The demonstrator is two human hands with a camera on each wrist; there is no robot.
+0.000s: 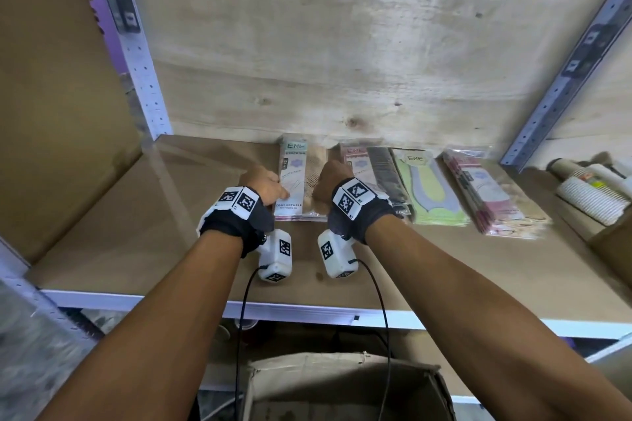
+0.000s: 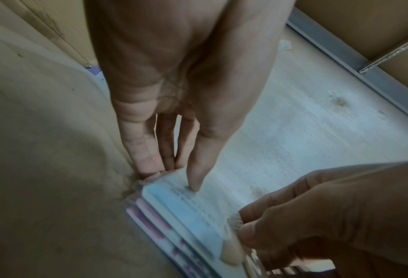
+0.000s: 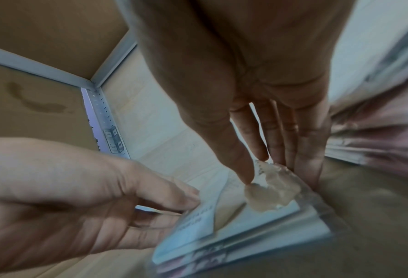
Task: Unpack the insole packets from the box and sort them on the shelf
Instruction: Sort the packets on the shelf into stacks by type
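Hands meet over the leftmost stack of insole packets (image 1: 297, 181) on the brown shelf board (image 1: 136, 215), close to the plywood back wall (image 1: 342, 44). The left hand (image 1: 263, 186) has its grip on the stack's left edge: thumb on the top packet, fingers (image 2: 148, 150) running down the side to the board. The right hand (image 1: 330, 181) takes the right edge the same way, thumb on top, fingers (image 3: 307, 146) down beside it. To the right lie three more stacks side by side: a pink-and-black stack (image 1: 379, 174), a green stack (image 1: 431, 188) and a pink stack (image 1: 485, 195). An open cardboard box (image 1: 342, 386) sits below the shelf edge. Rolled paper cups (image 1: 588, 195) lie at far right.
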